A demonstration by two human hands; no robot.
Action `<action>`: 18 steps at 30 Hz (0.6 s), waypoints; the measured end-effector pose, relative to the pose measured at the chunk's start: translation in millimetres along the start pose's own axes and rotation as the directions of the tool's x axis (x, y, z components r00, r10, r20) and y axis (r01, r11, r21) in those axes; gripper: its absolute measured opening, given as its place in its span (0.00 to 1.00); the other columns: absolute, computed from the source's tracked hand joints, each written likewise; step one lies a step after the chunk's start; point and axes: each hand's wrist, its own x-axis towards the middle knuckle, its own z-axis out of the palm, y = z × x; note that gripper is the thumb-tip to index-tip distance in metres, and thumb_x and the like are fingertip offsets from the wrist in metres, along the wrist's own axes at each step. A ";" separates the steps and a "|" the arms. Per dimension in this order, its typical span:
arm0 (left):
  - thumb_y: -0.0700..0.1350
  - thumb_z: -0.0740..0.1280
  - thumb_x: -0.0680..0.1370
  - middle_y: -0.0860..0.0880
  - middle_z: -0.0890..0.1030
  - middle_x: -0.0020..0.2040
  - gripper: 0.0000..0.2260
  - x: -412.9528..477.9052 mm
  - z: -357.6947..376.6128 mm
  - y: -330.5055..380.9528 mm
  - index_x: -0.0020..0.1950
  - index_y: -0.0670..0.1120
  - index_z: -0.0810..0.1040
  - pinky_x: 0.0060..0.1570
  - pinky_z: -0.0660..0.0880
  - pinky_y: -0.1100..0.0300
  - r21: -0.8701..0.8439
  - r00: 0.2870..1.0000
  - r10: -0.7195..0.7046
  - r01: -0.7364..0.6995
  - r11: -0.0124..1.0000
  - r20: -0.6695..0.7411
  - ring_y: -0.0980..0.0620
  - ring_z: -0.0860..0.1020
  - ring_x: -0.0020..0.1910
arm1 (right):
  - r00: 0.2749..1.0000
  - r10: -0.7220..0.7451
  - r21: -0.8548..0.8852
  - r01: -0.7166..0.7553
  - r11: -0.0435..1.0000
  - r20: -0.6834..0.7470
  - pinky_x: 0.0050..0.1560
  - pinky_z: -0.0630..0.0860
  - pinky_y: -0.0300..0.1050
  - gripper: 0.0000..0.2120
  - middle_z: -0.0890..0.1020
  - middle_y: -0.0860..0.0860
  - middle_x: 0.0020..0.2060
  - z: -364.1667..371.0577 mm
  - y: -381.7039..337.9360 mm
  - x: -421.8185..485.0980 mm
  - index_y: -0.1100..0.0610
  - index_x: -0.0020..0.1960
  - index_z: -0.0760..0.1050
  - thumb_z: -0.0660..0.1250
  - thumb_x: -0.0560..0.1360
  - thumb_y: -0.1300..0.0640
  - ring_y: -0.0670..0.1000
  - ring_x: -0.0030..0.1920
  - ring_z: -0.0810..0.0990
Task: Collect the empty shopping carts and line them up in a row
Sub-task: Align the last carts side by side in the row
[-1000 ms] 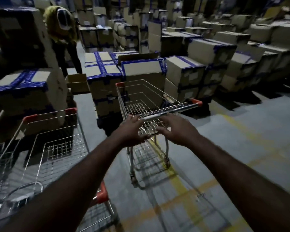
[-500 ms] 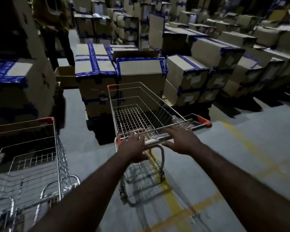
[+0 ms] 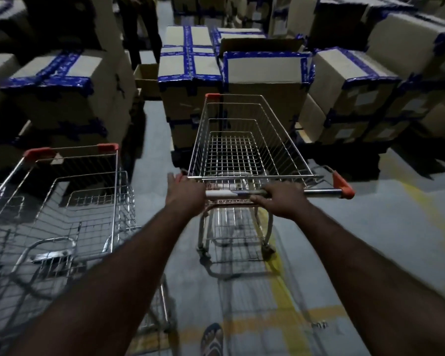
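Standing on the grey floor (image 3: 396,227) over a worn yellow line (image 3: 280,299), the empty cart (image 3: 242,150) faced the far edge of the open floor, its nose close to the stacked boxes (image 3: 265,73) sealed with blue tape. The person's right hand (image 3: 280,199) had its fingers curled round the handle bar (image 3: 321,193) near the middle. The left hand (image 3: 184,194) lay on the bar's left end with the fingers stretched forward rather than wrapped; blur kept me from seeing more. Just beside it, toward the floor's left edge, a second cart (image 3: 88,199) with red corner caps stood pointing the same way, apart from the first. A sandalled foot (image 3: 212,337) showed at the near edge, and another person's dark legs (image 3: 141,32) stood among the boxes at the far left.
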 end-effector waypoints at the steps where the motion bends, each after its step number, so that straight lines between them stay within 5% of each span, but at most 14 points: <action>1: 0.50 0.65 0.78 0.48 0.80 0.63 0.11 -2.2 -1.1 -6.1 0.60 0.54 0.78 0.72 0.53 0.33 -0.019 0.998 -0.055 0.056 0.998 0.036 0.41 0.67 0.72 | 1.000 -0.011 0.010 0.011 1.000 0.004 0.61 0.65 0.55 0.30 0.82 0.48 0.51 1.9 -6.5 0.6 0.46 0.53 0.79 0.53 0.73 0.25 0.54 0.57 0.79; 5: 0.55 0.68 0.78 0.49 0.77 0.67 0.13 -20.0 1.0 -15.4 0.61 0.55 0.77 0.71 0.56 0.34 -0.065 0.983 -0.083 0.095 0.993 0.163 0.39 0.61 0.77 | 0.999 -0.048 0.055 0.048 0.997 0.011 0.61 0.62 0.56 0.25 0.82 0.47 0.47 8.9 -16.6 -10.8 0.48 0.50 0.77 0.56 0.77 0.28 0.53 0.53 0.79; 13: 0.55 0.70 0.76 0.52 0.81 0.57 0.10 -98.0 15.5 3.1 0.56 0.56 0.78 0.68 0.67 0.44 -0.154 0.997 -0.035 0.046 0.987 0.074 0.45 0.75 0.64 | 0.990 -0.140 0.017 0.139 0.990 0.020 0.68 0.62 0.62 0.21 0.78 0.45 0.44 19.4 -2.4 -59.5 0.45 0.47 0.72 0.56 0.77 0.28 0.51 0.52 0.78; 16: 0.50 0.71 0.76 0.48 0.75 0.67 0.13 -132.8 16.3 -3.3 0.60 0.55 0.77 0.67 0.70 0.43 -0.184 0.997 -0.005 0.019 0.983 0.079 0.46 0.70 0.67 | 0.984 -0.178 -0.003 0.178 0.984 0.000 0.65 0.63 0.62 0.24 0.82 0.48 0.48 26.4 -8.7 -77.9 0.46 0.49 0.75 0.55 0.77 0.27 0.53 0.55 0.78; 18: 0.48 0.72 0.76 0.45 0.60 0.79 0.20 -159.3 19.3 -8.2 0.67 0.52 0.74 0.73 0.62 0.41 -0.143 0.999 0.012 -0.004 0.990 0.053 0.41 0.57 0.78 | 0.979 -0.204 -0.019 0.204 0.979 -0.014 0.63 0.64 0.60 0.25 0.82 0.49 0.48 31.1 -15.1 -91.4 0.46 0.50 0.76 0.55 0.77 0.27 0.54 0.55 0.79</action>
